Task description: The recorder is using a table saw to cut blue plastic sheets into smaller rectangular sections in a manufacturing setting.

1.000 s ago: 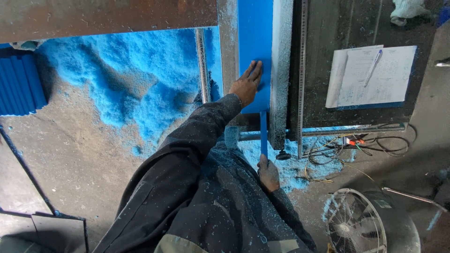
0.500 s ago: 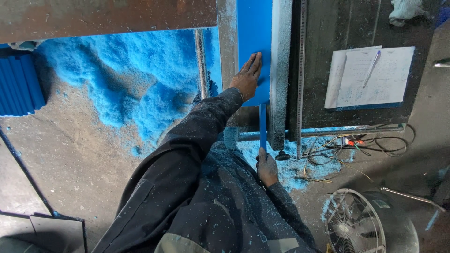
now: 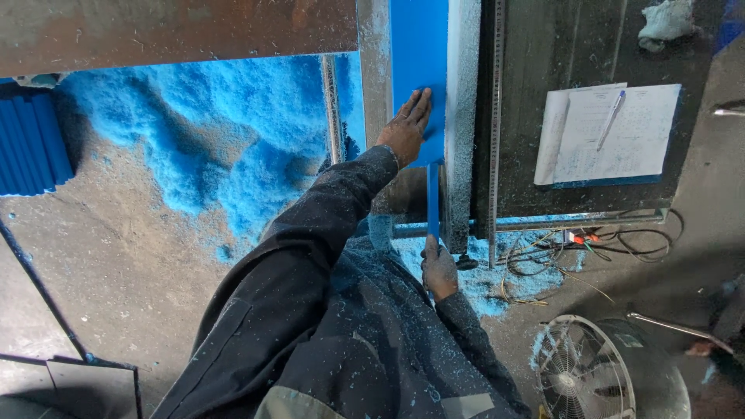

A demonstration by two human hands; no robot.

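Shavings (image 3: 194, 155) in bright blue are lying heaped on the floor at my left. I am pressing my left hand (image 3: 405, 132) flat, fingers spread, on the blue board (image 3: 417, 62) lying on the desk (image 3: 463, 116). My right hand (image 3: 439, 268) is gripping a narrow blue strip (image 3: 432, 198) just below it. Papers (image 3: 613, 132) with 1 pen (image 3: 610, 118) are lying further right.
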